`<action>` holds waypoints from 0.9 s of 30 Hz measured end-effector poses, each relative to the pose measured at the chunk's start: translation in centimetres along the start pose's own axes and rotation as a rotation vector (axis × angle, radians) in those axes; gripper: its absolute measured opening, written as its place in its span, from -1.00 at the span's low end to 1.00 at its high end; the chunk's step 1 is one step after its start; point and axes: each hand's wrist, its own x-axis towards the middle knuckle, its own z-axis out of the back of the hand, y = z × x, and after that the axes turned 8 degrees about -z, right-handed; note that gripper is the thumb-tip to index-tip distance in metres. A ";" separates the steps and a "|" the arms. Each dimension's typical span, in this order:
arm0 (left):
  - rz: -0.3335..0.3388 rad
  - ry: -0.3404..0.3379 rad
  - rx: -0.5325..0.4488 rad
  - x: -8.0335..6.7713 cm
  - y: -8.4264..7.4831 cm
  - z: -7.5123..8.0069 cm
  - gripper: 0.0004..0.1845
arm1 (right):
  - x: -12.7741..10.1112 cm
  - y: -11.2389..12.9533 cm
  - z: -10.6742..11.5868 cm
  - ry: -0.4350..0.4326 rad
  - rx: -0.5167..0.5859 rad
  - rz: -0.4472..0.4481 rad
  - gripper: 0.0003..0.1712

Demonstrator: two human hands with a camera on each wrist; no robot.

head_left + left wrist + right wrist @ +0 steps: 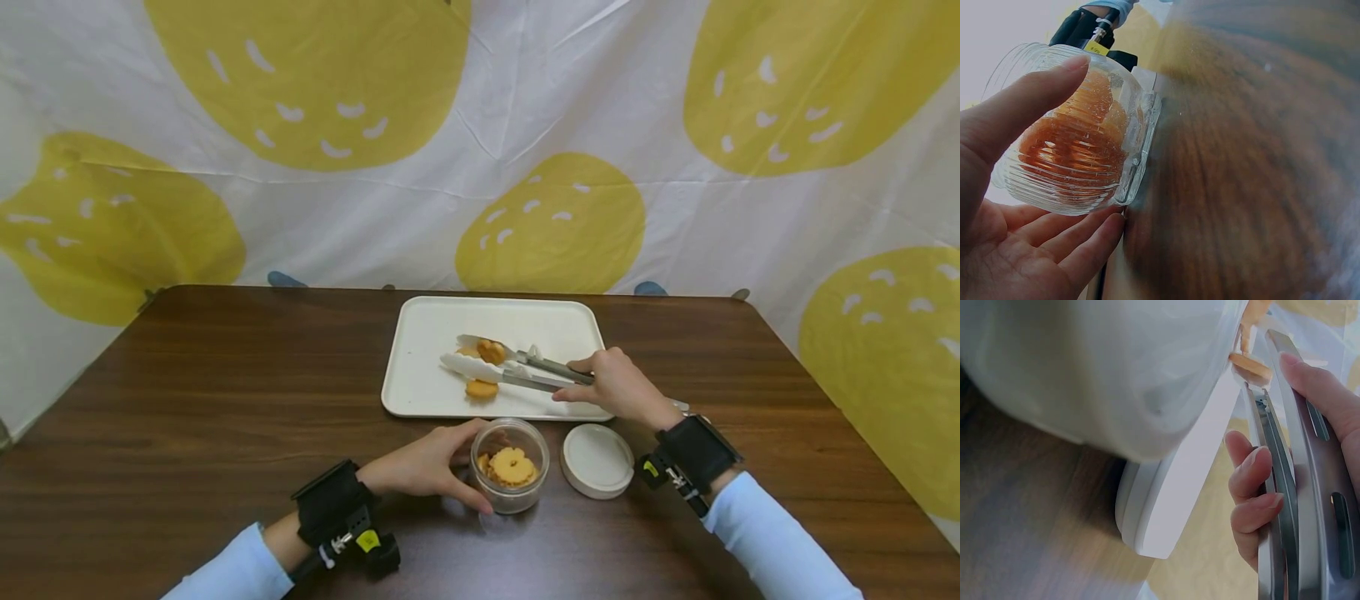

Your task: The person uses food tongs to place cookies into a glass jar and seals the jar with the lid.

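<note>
Two hands work apart, each with its own hold. Nearest, the left hand (431, 462) cups a glass jar (517, 502), thumb on the near side and fingers toward the far side, probably to steady it; yellow biscuits (512, 467) sit inside. Between that jar and the right wrist lies a white lid (597, 461), likely put aside to leave the mouth uncovered. Farther out, the right hand (618, 383) grips tongs (528, 380), their tips leftward of it over a white tray (427, 367), presumably keeping fingers off the food. Some tray pieces (491, 351) lie between the spread tips, one cookie (482, 389) on the near side; I cannot tell whether the tips pinch any. Beyond both hands hangs patterned cloth (551, 225).
</note>
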 end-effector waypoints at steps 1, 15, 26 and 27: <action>0.001 -0.001 0.001 0.0 0.0 0.0 -0.19 | 0.0 0.0 0.0 -0.004 -0.002 0.002 -0.49; -0.002 -0.011 0.045 0.0 -0.1 0.0 -0.20 | -0.7 -0.4 0.6 -0.034 0.046 0.014 -0.47; -0.006 -0.019 0.023 0.2 0.0 -0.2 -0.19 | -1.1 -0.6 1.7 -0.021 0.042 -0.065 -0.43; -0.003 -0.020 0.024 0.2 0.0 -0.2 -0.19 | -1.2 -0.6 1.8 -0.018 0.043 -0.070 -0.43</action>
